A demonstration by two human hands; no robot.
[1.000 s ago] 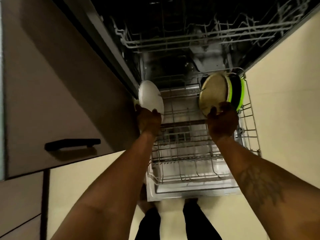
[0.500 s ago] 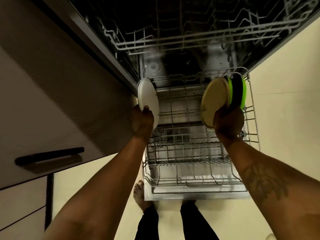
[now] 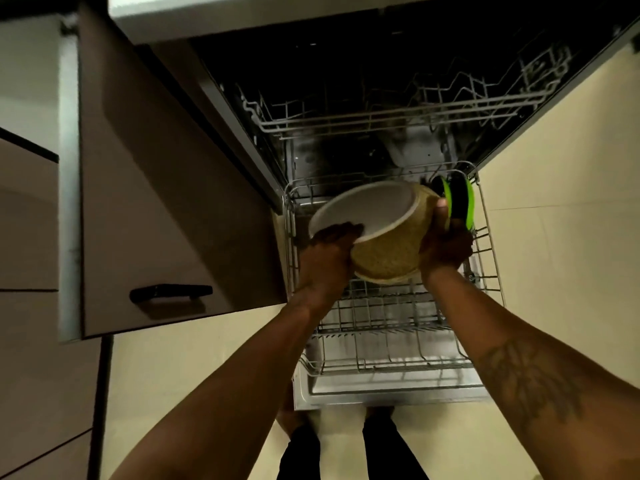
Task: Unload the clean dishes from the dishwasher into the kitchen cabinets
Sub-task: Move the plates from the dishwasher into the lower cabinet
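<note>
Pinching white plate [image 3: 363, 209], left hand [image 3: 329, 249] (over tan plate [image 3: 388, 259])

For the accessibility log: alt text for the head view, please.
The left hand and right hand hold a white plate against a speckled tan plate above the pulled-out lower rack. Green-rimmed dishes stand at the rack's far right.

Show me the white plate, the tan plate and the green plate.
white plate [image 3: 367, 209], head view, its flat centre.
tan plate [image 3: 388, 261], head view, its speckled face.
green plate [image 3: 459, 200], head view, its dark centre.
</note>
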